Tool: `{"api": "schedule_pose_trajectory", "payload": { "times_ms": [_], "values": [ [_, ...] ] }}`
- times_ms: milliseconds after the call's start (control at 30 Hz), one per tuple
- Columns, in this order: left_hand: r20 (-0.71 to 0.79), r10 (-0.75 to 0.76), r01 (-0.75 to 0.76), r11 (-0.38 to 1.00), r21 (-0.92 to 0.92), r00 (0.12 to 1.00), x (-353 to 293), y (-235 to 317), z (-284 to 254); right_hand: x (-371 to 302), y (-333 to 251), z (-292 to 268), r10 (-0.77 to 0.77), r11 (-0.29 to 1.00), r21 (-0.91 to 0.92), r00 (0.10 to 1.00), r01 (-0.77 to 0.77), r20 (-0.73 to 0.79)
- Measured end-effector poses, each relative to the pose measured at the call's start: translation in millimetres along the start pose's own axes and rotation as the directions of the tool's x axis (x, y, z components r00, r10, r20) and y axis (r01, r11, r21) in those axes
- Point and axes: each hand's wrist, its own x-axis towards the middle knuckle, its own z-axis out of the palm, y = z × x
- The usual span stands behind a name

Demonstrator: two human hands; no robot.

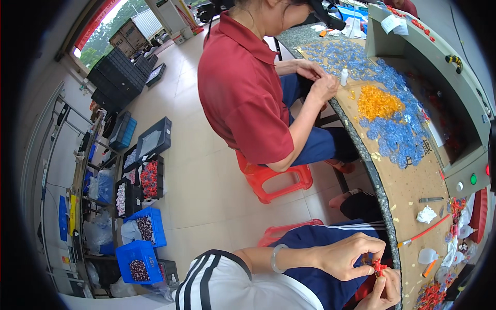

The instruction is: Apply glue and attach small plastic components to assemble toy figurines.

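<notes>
Left hand (345,257): bangled at the wrist, thumb and fingers pinched on a small red plastic piece (378,268). Right hand (385,293): fingertips closed on the same piece, so the two hands meet around it, just short of the near edge of the workbench (400,186). Risk: a slip of either fingertip grip could drop the piece off the workbench edge toward the lap, being small and apparently without support beneath. On the workbench: dropper bottle (428,256), translucent; slender red stick (423,231); crumpled white tissue (427,214); heap of amber pieces (380,102) touching a spread of blue translucent pieces (395,142), where a knock to the workbench could mix them. Along the workbench's same side: co-worker in a red shirt (243,93), seated on a red plastic stool (274,178).
</notes>
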Motion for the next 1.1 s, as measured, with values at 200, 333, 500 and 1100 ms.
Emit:
{"api": "schedule_pose_trajectory", "payload": {
  "times_ms": [200, 333, 500, 1100],
  "values": [
    [-0.002, -0.01, 0.01, 1.0, 0.01, 1.0, -5.1, -5.0, -5.5, -4.1, -2.8, 9.5, 0.04, 0.999, 0.0, 0.999, -0.04, -0.017],
    [0.081, -0.095, 0.09, 0.994, 0.067, 0.992, 16.5, -12.1, -6.5, 2.6, 21.9, 9.0, 0.071, 0.997, 0.038, 0.995, -0.068, -0.074],
    [0.088, -0.235, 0.234, 0.972, 0.016, 0.968, 33.5, -38.2, -14.9, 20.5, 39.3, 11.1, 0.14, 0.99, 0.006, 0.987, -0.14, -0.082],
    [0.158, -0.499, 0.519, 0.846, -0.121, 0.852, 43.3, -80.5, 12.3, -11.4, 86.6, 3.0, 0.517, 0.81, 0.425, 0.833, -0.403, -0.196]
  ]
}}
